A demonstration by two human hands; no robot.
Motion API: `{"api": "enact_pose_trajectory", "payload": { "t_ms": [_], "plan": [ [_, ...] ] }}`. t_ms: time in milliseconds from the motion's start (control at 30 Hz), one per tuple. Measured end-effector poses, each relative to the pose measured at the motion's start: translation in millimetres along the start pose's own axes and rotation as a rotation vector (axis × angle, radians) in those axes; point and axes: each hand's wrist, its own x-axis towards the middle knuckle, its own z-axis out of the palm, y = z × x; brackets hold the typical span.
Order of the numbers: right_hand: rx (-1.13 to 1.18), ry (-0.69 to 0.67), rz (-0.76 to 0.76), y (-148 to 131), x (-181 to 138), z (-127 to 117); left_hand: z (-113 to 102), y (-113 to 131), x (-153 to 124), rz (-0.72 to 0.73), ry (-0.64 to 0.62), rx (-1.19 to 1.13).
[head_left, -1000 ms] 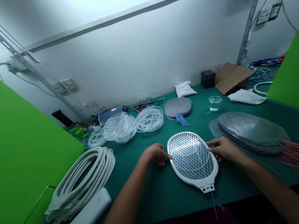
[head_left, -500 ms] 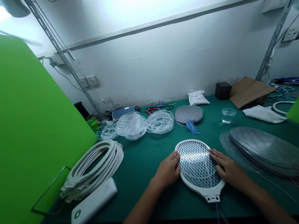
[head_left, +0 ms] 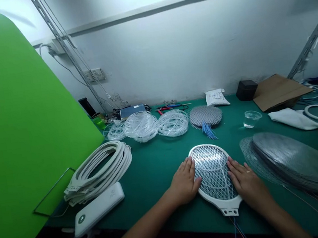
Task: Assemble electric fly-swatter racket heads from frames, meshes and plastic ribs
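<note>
A white oval mosquito swatter head (head_left: pixel 224 203) lies on the green table in front of me, its neck pointing my way. Metal mesh fills the frame, and thin blue and reddish wires hang from the neck past the table edge. My left hand (head_left: pixel 184 181) rests flat on the left rim, fingers stretched forward and thumb over the mesh. On the opposite rim lies my right hand (head_left: pixel 249 185), its fingers also straight, with the thumb at the inner edge. Both palms partly cover the frame's sides.
At left are stacked white frames (head_left: pixel 117 160) and a white power bank (head_left: pixel 100 209). Farther back are clear plastic rings (head_left: pixel 173 123) and round meshes with blue wires (head_left: pixel 206 115). Mesh sheets (head_left: pixel 297 158) with red wires lie right, near a water cup (head_left: pixel 251 118).
My left hand has shifted from gripping the rim's edge to lying flatter over it, its thumb now on the mesh. My right hand stays on the right rim. The view has tilted down.
</note>
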Motion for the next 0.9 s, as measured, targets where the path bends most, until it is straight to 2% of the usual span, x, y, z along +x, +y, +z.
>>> {"api": "enact_pose_trajectory", "payload": {
  "t_ms": [167, 300, 400, 467, 633, 767, 800, 833, 900],
  "plan": [
    [0.123, 0.008, 0.019, 4.4, 3.9, -4.3, -24.9, -7.3, 10.5, -0.033, 0.039, -0.177],
    [0.133, 0.016, 0.04, 9.8, 5.1, -6.7, -36.6, -27.3, 20.5, -0.19, 0.184, -0.441],
    [0.114, 0.048, 0.1, 16.4, 2.4, -8.3, -23.0, -35.4, 13.0, -0.355, 0.233, -0.687],
    [0.065, 0.051, 0.192, 25.0, 1.2, -11.9, -6.8, -30.2, 3.2, -0.407, 0.231, -0.871],
    [-0.017, -0.093, 0.421, 44.3, 10.1, -34.1, 27.3, 1.2, -18.7, -0.335, 0.229, -1.318],
    [-0.027, -0.147, 0.553, 35.0, 23.5, -54.3, 42.5, 17.6, -29.6, -0.281, 0.239, -1.6],
    [-0.092, -0.118, 0.538, 28.7, 24.6, -56.9, 45.3, 20.4, -31.2, -0.273, 0.244, -1.656],
    [-0.171, -0.067, 0.462, 20.9, 23.9, -57.7, 47.6, 23.0, -32.3, -0.264, 0.248, -1.708],
    [-0.293, 0.031, 0.177, 1.4, 16.4, -52.4, 50.7, 27.2, -33.7, -0.243, 0.256, -1.798]
  ]
}}
